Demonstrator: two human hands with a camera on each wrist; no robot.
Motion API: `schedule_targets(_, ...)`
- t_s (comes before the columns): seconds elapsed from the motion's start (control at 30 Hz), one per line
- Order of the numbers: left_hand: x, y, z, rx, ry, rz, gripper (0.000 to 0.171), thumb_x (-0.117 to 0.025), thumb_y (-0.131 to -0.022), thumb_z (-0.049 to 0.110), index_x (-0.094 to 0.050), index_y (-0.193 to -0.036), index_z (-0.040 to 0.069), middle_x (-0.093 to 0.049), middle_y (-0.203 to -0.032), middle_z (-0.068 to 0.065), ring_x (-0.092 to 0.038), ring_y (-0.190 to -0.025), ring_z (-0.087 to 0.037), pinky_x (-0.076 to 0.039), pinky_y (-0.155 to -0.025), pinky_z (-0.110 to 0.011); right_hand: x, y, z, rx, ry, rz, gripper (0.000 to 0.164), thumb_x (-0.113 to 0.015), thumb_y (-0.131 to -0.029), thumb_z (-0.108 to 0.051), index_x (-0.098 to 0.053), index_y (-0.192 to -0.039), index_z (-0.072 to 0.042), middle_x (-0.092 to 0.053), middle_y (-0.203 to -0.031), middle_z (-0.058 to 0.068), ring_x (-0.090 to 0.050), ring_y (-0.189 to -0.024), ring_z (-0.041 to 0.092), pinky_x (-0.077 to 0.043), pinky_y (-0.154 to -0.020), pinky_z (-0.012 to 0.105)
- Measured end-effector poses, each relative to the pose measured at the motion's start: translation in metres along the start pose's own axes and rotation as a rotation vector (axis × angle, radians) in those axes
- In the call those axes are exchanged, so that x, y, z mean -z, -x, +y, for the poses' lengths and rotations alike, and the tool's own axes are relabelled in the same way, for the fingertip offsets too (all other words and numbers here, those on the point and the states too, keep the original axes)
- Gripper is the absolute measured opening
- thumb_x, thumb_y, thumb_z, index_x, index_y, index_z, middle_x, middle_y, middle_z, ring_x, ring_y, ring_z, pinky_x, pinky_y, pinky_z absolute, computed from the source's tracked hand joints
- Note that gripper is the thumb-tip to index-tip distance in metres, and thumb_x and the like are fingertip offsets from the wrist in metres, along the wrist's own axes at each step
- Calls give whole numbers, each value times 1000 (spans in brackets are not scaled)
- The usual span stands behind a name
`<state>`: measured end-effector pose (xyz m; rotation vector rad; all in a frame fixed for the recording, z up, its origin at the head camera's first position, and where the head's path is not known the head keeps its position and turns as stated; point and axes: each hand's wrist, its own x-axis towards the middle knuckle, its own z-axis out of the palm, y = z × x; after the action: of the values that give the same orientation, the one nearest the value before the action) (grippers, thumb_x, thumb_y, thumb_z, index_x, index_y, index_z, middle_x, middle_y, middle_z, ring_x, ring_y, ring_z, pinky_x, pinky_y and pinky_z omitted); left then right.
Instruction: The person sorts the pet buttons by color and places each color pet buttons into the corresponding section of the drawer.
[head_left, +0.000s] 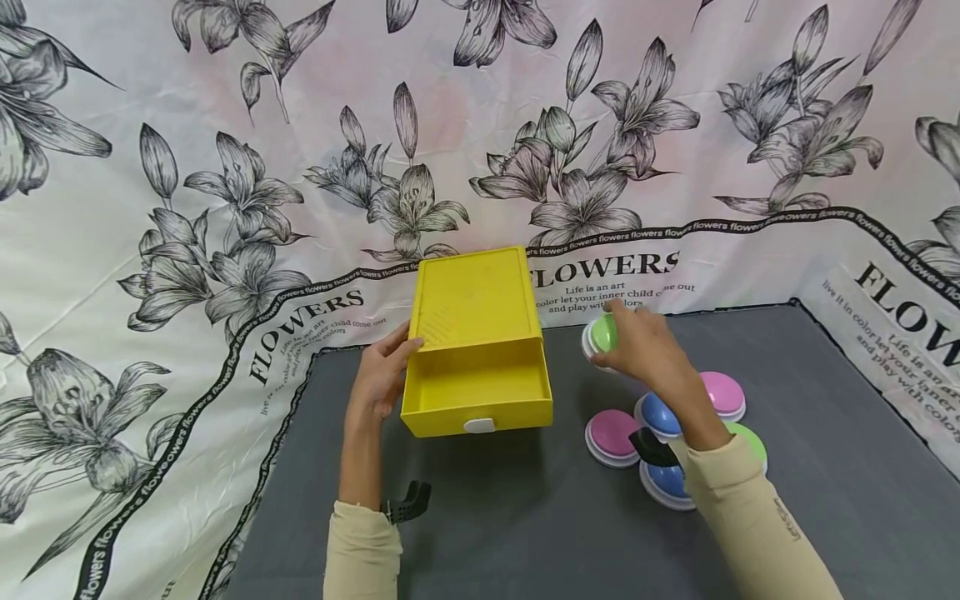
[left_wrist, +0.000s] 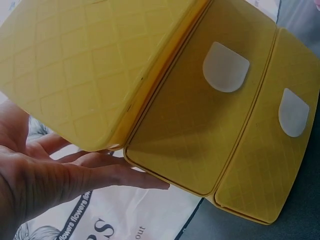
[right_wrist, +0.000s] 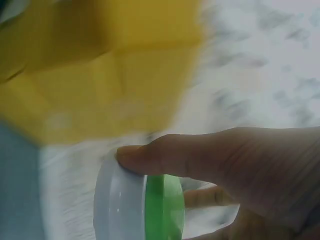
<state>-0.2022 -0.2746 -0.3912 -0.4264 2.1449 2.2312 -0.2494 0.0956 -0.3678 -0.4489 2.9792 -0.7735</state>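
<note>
1. Disc, green and white, sits at the left side of the right hand, which pinches it by the edge between thumb and fingers; the thumb presses on its white rim.
2. That disc is raised off the table, just right of the yellow box and apart from it.
3. Left hand grips the box at its left side, thumb over the top edge near the front, fingers stretched along the side.
4. Top drawer of the box is pulled out toward the near side, its inside bare, a white handle on its front. Two closed drawers with white handles show below it in the left wrist view.
5. Five more discs lie to the right on the table, on the near side of the right hand: a dark pink disc leftmost, two blue discs partly behind the right arm, a light pink disc and a second green disc farther right.
6. Flowered cloth hangs beyond the far edge.
</note>
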Motion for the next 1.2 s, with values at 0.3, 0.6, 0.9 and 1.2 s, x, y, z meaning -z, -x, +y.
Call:
schedule_targets(0.3, 1, -2, -1, 2, 2, -2, 63, -71, -100, 28, -48, -158, 25, -47, -164, -4, -53, -143, -32, -52, -110, -54, 35, 33, -90, 188, -46, 138, 68, -83, -85, -27, -57, -144, -7, -60, -124, 29, -53, -108, 43, -51, -85, 52)
schedule_targets(0.6, 2, -1, 1, -3, 7, -15, 61, -70, -101, 27, -48, -158, 23, -50, -162, -6, -62, -130, -23, -61, -99, -42, -13, 21, -166, 404, -71, -100, 70, -90, -82, -36, -60, -140, -11, -67, -116, 13, -59, -100, 27, -54, -81, 35)
schedule_targets(0.9, 1, 3, -2, -11, 19, -18, 58, -69, -101, 24, -50, -157, 23, -55, -157, -6, -67, -112, -13, -64, -81, -31, -43, 21, -184, 400, 22, -91, 63, -86, -85, -47, -64, -130, -9, -64, -107, 10, -56, -87, 21, -51, -73, 30)
schedule_targets(1.2, -1, 1, 0, -20, -28, -4, 58, -70, -101, 31, -52, -156, 24, -53, -159, -7, -61, -128, -25, -63, -81, -30, -54, 19, -185, 364, 31, -68, 51, -90, -82, -42, -70, -112, -8, -59, -110, 10, -58, -84, 20, -54, -74, 28)
